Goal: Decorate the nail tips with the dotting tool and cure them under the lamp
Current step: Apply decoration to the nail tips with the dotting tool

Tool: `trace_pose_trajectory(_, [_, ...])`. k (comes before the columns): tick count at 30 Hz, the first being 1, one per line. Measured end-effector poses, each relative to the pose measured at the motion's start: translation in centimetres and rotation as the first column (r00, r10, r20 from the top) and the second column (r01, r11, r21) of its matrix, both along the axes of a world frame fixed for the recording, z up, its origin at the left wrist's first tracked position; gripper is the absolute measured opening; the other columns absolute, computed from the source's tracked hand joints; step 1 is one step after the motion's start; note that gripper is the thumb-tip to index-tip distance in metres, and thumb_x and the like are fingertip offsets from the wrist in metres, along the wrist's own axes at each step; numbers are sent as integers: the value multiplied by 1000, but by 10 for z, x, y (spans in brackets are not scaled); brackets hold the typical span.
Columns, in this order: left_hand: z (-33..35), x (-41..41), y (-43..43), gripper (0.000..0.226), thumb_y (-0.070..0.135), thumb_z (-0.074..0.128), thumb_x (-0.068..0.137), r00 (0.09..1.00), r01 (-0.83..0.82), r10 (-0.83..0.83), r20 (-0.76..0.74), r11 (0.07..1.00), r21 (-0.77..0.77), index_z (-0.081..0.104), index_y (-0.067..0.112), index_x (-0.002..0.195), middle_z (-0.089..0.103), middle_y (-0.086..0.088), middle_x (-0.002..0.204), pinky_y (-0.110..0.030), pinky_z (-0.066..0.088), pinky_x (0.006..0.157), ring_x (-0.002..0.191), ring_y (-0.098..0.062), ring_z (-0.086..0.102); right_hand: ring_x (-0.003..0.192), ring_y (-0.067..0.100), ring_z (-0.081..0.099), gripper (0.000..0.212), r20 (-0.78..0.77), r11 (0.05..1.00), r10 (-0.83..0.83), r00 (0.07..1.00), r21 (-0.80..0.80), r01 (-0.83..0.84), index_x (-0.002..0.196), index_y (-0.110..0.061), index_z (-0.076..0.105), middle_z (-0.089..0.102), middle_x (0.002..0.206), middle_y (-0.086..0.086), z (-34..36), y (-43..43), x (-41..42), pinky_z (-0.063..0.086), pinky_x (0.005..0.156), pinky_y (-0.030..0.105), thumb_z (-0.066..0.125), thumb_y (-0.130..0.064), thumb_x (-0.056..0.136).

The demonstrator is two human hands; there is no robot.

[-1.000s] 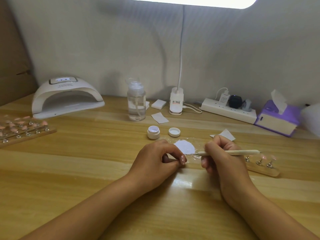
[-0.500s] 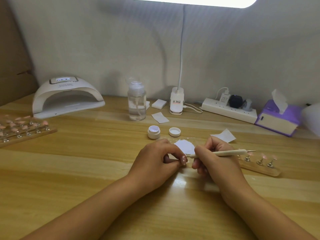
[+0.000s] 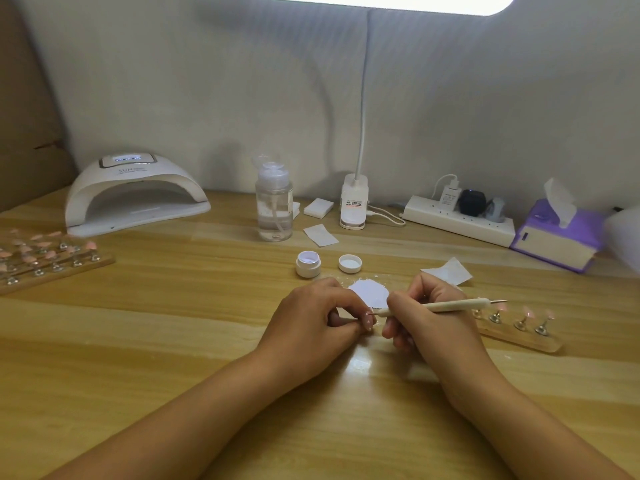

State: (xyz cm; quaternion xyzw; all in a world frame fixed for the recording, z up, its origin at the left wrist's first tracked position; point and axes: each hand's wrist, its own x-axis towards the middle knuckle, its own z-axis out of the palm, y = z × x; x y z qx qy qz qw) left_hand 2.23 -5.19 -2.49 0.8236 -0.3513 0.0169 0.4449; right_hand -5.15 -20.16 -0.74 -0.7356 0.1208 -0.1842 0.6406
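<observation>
At a wooden counter [image 3: 145,341], a person's two hands meet over a smear of white gel [image 3: 367,292]. The left hand [image 3: 311,323], fingers curled, pinches what looks like a small pink nail tip [image 3: 367,321] between thumb and forefinger. The right hand [image 3: 429,323] grips the dotting tool [image 3: 446,305] like a pen, its working end pointing left at the tip; whether the two touch cannot be told.

The step looks to be the dotting itself. It is likely done best with both wrists resting on the counter, the tool brought down lightly and lifted straight off so each dot stays round. The gel should be reloaded from the smear before it runs thin, and the pinching fingers kept off the wet face.

By count:
- One curing lamp [image 3: 136,194], far left, well apart from the hands.
- One clear pump bottle [image 3: 274,209].
- Two wooden racks. The left rack [image 3: 59,271] is too crowded to count, and the right rack [image 3: 519,336] shows four stands clear of the hand.
- Three white wipes or pads.
- One open jar [image 3: 308,264].
- One lid [image 3: 350,263] beside the jar.
</observation>
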Motion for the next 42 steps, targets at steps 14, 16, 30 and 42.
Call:
trace_pose_trajectory(14, [0, 0, 0, 12, 22, 77, 80, 1000, 2, -2, -9, 1000, 0, 76, 34, 79, 61, 10, 82, -24, 44, 66, 62, -5, 53, 40, 13, 51, 35, 8, 1000, -16, 1000, 19, 16, 52, -23, 49, 65, 54, 14, -1, 0, 1, 39, 39, 21, 62, -6, 79])
trace_pose_trajectory(16, [0, 0, 0, 12, 22, 77, 80, 1000, 0, 0, -9, 1000, 3, 76, 33, 79, 61, 10, 82, -24, 44, 67, 63, -5, 52, 40, 13, 51, 36, 7, 1000, -14, 1000, 15, 14, 51, -23, 48, 65, 54, 14, -1, 0, 1, 39, 39, 21, 62, -6, 80])
trace_pose_trajectory(30, [-1, 1, 2, 17, 17, 71, 83, 996, 13, -15, -84, 1000, -21, 72, 33, 76, 71, 17, 92, -26, 48, 70, 61, -2, 53, 34, 5, 40, 29, 319, 970, -222, 921, 168, 176, 75, -16, 49, 48, 41, -2, 26, -2, -15, 32, 36, 16, 66, -37, 85])
trace_pose_trajectory(42, [3, -3, 1, 14, 25, 72, 85, 1000, 28, -29, -9, 996, -81, 67, 37, 80, 67, 24, 87, -11, 36, 56, 57, 1, 54, 94, 17, 61, 26, -37, 482, -222, 974, -873, 76, 96, -36, 51, 65, 100, -19, 50, -109, -48, 50, 80, 44, 73, -38, 82])
